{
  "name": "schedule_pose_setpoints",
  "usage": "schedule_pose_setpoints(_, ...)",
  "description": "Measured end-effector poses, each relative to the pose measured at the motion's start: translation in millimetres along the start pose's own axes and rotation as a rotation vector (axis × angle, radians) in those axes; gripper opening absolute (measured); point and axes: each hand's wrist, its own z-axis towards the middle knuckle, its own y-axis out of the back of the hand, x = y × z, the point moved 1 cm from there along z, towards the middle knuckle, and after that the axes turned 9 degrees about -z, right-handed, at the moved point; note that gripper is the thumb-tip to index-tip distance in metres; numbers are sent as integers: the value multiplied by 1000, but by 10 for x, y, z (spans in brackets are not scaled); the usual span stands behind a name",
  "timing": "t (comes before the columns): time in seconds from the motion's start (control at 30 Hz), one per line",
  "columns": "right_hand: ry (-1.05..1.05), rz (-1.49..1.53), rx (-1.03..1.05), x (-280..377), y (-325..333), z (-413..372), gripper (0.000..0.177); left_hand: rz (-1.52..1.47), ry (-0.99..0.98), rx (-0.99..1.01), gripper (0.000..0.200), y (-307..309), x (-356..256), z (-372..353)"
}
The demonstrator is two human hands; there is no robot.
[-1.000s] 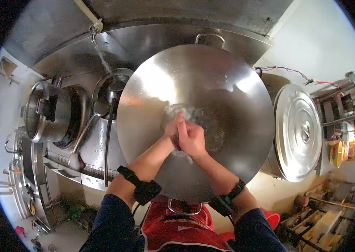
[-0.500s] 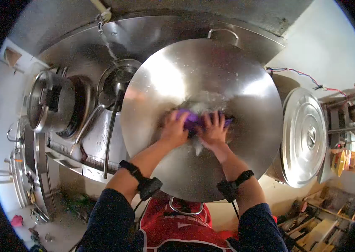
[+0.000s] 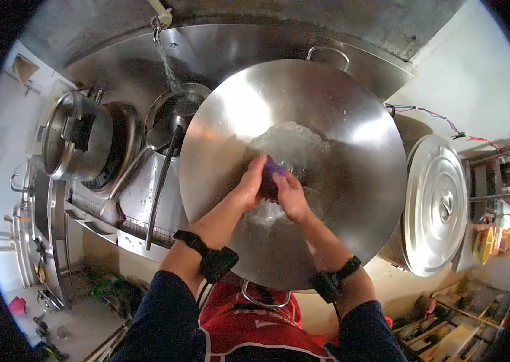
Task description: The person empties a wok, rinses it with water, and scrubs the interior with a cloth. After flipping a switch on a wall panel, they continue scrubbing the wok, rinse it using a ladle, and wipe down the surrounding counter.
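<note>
While both hands meet over the middle of the wok [image 3: 357, 181], we see the purple cloth [image 3: 274, 171] held between them, just above or touching the water [image 3: 291, 136]. The fingers of the left hand [image 3: 251, 183] press along one side of it and those of the right hand [image 3: 291, 194] curl onto the other; we judge that such a two-sided grasp suits something soft and wet (its folds are mostly covered, so we cannot tell its full shape). The water lies low in the wok, where the curve gathers it. With the far handle [image 3: 327, 49] and near handle [image 3: 265, 306] at opposite ends, we find both forearms free to cross the rim. To the left, the tap [image 3: 161, 23] runs into a pan [image 3: 162, 107], placed, we think, to catch it. Over the table [image 3: 143, 194] a rod [image 3: 163, 188] slants towards us, perhaps for easy reach. At the right, we see the lid [image 3: 429, 193] well apart from the hands.
</note>
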Motion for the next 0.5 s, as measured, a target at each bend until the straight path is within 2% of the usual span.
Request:
schedule_pose_setpoints(0.03, 26, 5, 17, 218, -75, -163, 33, -247, 176, 81, 62, -72, -80, -132)
schedule_pose_setpoints(0.07, 27, 3, 19, 415, -120, -338, 33, 49, -342, 227, 62, -409, -242, -926)
schedule_pose_setpoints(0.1, 222, -101, 45, 603, -161, -502, 31, 47, -344, 226, 62, -333, -226, -746)
schedule_pose_setpoints(0.13, 414, -205, 70, 697, -187, -593, 30, -93, -113, 238, 60, -211, -183, -406)
schedule_pose_setpoints(0.17, 412, -208, 71, 706, -183, -610, 30, -231, 120, 247, 58, -279, -254, -338)
schedule_pose_setpoints(0.2, 410, -267, 21, 710, -162, -622, 30, -223, 137, 214, 46, -384, -215, -323)
schedule_pose_setpoints(0.23, 408, -325, -29, 709, -153, -628, 31, -227, 138, 215, 46, -334, -149, -246)
schedule_pose_setpoints(0.27, 596, -232, -161, 704, -206, -557, 36, -138, 71, 224, 46, -254, -72, -136)
schedule_pose_setpoints(0.3, 595, -235, -160, 681, -236, -555, 36, -49, 5, 233, 46, -180, 14, -33)
schedule_pose_setpoints(0.33, 486, -210, -208, 687, -256, -561, 36, -24, -81, 132, 46, -254, 40, -80)
schedule_pose_setpoints(0.37, 378, -186, -255, 682, -266, -561, 37, -27, -80, 132, 46, -204, 49, -91)
schedule_pose_setpoints(0.4, 385, -204, -258, 618, -270, -521, 32, 9, -47, 133, 46, -137, 38, -115)
schedule_pose_setpoints(0.47, 328, -266, -282, 452, -252, -413, 34, 42, -14, 134, 45, -136, 85, -202)
schedule_pose_setpoints(0.5, 272, -324, -306, 355, -225, -344, 36, -121, 24, 155, 47, -188, 136, -298)
